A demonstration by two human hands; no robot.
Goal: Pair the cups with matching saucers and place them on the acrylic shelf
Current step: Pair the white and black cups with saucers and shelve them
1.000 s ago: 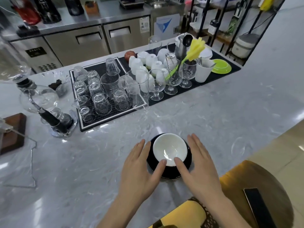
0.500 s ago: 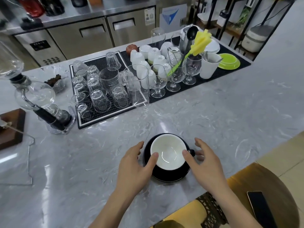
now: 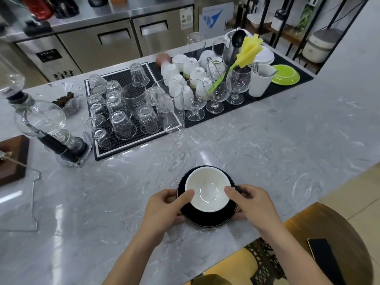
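Two hands, left (image 3: 164, 204) and right (image 3: 254, 204), grip closed on dark round saucer (image 3: 207, 220); cup (image 3: 207, 191) atop, white inside.

White-lined cup (image 3: 207, 191) sits upright on black saucer (image 3: 205, 218).

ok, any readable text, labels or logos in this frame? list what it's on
No text can be read.
Sticker on the steel cabinet door: printed, too small to read.
White sign with a blue triangular logo: no legible words.
Black control panel on the left cabinet: marks blurred.
Upturned white cups on the mat: small printed marks, unreadable.
Cup and dark saucer in the hands: no markings visible.
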